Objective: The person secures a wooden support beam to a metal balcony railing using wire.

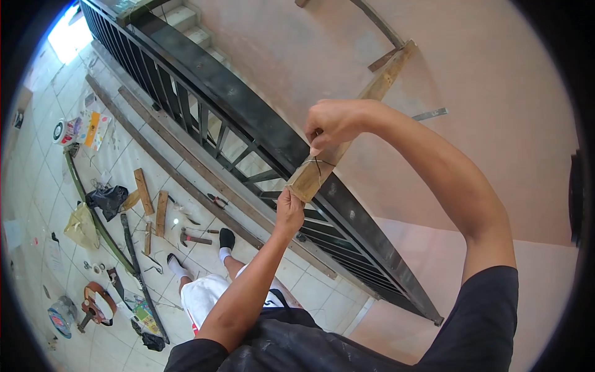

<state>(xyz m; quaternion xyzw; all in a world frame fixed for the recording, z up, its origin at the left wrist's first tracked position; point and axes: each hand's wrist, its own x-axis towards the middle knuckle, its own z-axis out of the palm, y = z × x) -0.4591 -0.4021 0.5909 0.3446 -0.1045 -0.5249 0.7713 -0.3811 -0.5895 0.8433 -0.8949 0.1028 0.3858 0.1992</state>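
A wooden plank (305, 181) lies across the top rail of a black metal railing (238, 115) and reaches toward the pink wall. Dark thin wire (318, 166) is looped around the plank near its close end. My right hand (333, 123) is closed just above that loop, its fingers pinched on the wire where it rises from the wood. Gripping the plank's close end from below is my left hand (289, 212), its thumb along the edge; the fingers underneath are partly hidden.
Long wooden boards (176, 162) lie along the railing's foot. On the tiled floor are a hammer (197, 239), pliers (217, 200), short wood pieces (143, 191), a black plastic bag (109, 201), a tool belt (98, 304) and a white bucket (62, 132). Stairs (186, 22) show behind the railing.
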